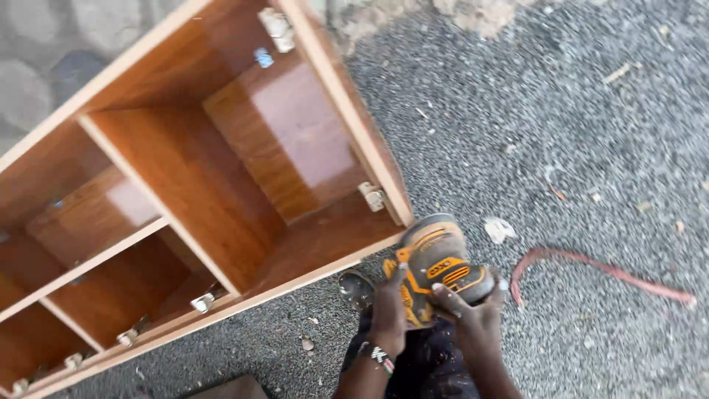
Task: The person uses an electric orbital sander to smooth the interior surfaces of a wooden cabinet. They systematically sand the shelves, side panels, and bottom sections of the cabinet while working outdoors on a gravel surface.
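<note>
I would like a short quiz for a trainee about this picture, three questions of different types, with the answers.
1. True or false: both hands grip the power sander.
2. Multiple choice: where does the wooden cabinet lie? A) on a workbench B) on gravel ground C) against a wall, upright
3. Fill in: a red ____ lies on the gravel ground beside the right hand.

Key
1. True: the left hand and the right hand both hold the yellow and grey sander near the cabinet's corner.
2. B
3. Cord or hose; the picture does not settle which.
</note>
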